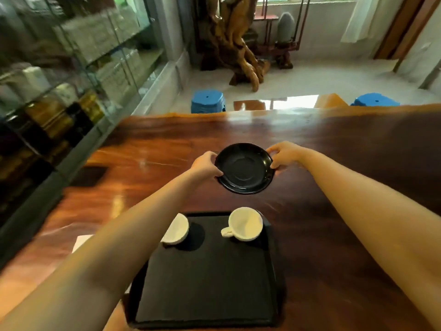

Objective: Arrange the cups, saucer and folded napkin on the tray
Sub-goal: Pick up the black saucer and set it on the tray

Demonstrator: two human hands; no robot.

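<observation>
A black saucer (244,168) is held tilted above the wooden table, beyond the far edge of the black tray (207,283). My left hand (206,164) grips its left rim and my right hand (284,154) grips its right rim. Two white cups stand at the tray's far end: one (177,229) at the far left, partly hidden by my left forearm, and one (245,224) at the far right with its handle pointing left. A white corner (80,242), perhaps the folded napkin, shows on the table left of the tray, mostly hidden behind my left arm.
The dark wooden table (334,144) stretches far and right. Two blue stools (207,101) (374,100) stand past its far edge. A glass display cabinet (59,80) runs along the left. A carved wooden root sculpture (233,44) stands on the floor behind.
</observation>
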